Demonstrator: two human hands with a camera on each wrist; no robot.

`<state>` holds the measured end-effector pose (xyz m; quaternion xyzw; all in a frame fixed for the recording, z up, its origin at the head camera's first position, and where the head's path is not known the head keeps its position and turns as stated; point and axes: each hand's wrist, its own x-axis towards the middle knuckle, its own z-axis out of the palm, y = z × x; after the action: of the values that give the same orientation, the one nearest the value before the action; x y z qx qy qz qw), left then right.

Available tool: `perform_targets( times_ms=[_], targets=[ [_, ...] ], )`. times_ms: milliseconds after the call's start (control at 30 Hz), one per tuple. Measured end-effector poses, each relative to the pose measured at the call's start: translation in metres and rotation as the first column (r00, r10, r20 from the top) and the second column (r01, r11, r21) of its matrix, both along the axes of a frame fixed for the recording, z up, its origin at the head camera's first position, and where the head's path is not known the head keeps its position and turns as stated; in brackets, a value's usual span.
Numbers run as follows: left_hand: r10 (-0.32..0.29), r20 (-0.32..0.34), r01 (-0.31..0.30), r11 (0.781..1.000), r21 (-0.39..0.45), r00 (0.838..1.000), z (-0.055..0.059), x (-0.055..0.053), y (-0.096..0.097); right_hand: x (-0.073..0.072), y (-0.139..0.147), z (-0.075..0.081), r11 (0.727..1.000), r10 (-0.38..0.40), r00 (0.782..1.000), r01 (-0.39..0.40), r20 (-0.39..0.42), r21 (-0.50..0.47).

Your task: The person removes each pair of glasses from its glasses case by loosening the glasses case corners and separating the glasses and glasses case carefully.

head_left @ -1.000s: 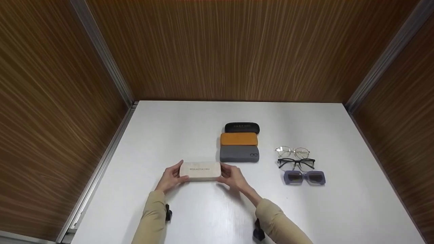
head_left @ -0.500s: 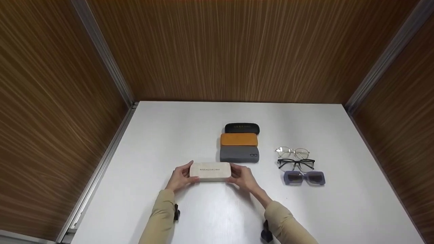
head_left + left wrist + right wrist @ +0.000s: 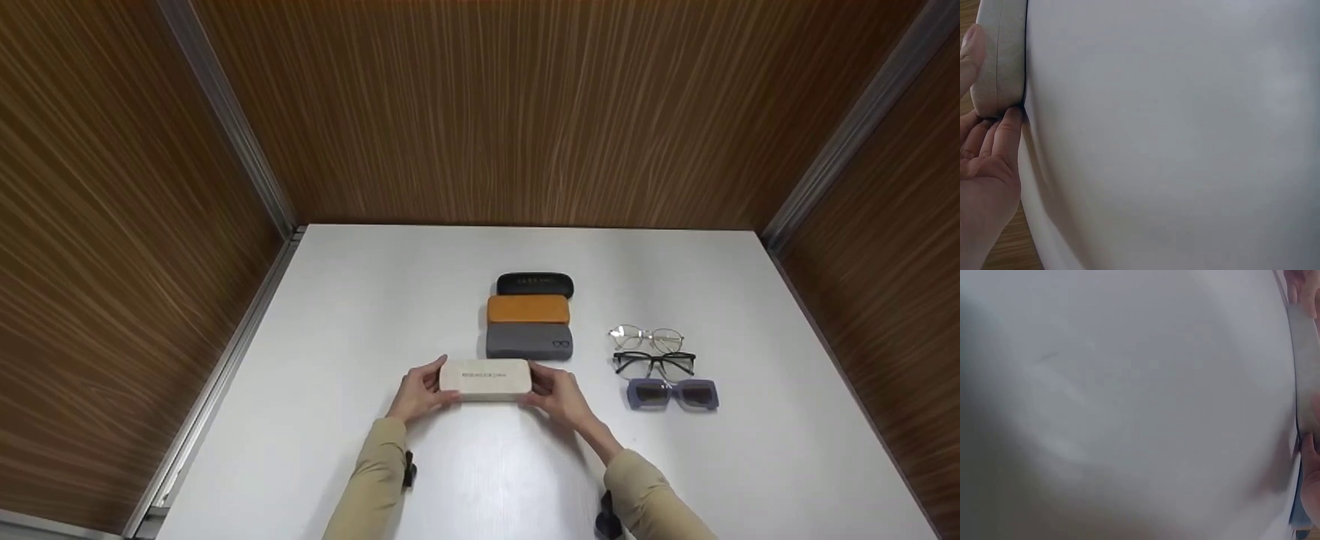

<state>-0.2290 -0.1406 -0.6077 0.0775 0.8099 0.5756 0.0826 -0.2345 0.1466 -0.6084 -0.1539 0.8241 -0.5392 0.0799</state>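
A cream glasses case [image 3: 485, 379] with a line of lettering on its lid is held between both hands, just in front of the grey glasses case [image 3: 529, 340]. My left hand [image 3: 421, 391] grips its left end, thumb along the near side and fingers at the end. On the right end, my right hand [image 3: 561, 394] grips it the same way. The left wrist view shows the closed seam of the cream case [image 3: 999, 62], with the left fingertips [image 3: 1010, 121] low at its end, close to the table. Only a slice of the case [image 3: 1304, 365] shows in the right wrist view.
Behind the grey case lie an orange glasses case [image 3: 528, 309] and a black one [image 3: 535, 284], in a column. To the right are gold-rimmed glasses [image 3: 666, 340], black-framed glasses [image 3: 637, 357] and purple sunglasses [image 3: 673, 394]. Wood-grain panels [image 3: 480, 112] border the white table [image 3: 337, 300].
Both hands have moved the cream case to the right, from left of the grey case to a spot in front of it. The other cases and glasses stay where they were.
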Motion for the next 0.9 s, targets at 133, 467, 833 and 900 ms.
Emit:
perform_targets(
  times_ms=[133,467,833,900],
  targets=[
    [-0.006,-0.001,0.006,1.0,-0.012,1.0,0.0,-0.001,0.008,0.001,0.009,0.0,1.0,-0.018,1.0,0.018,0.007,0.01],
    [-0.004,0.004,0.004,1.0,0.005,1.0,-0.001,-0.002,0.025,0.0,0.026,-0.002,0.999,-0.049,0.999,0.05,0.013,-0.011],
    [-0.007,0.032,0.005,0.999,0.031,0.999,0.001,-0.005,0.038,0.002,0.037,0.001,0.999,-0.029,0.998,0.028,-0.05,-0.021],
    [-0.004,0.037,0.003,1.0,0.028,0.999,0.0,-0.005,0.04,-0.001,0.04,-0.006,0.999,-0.04,0.998,0.039,-0.058,-0.016]
  ],
)
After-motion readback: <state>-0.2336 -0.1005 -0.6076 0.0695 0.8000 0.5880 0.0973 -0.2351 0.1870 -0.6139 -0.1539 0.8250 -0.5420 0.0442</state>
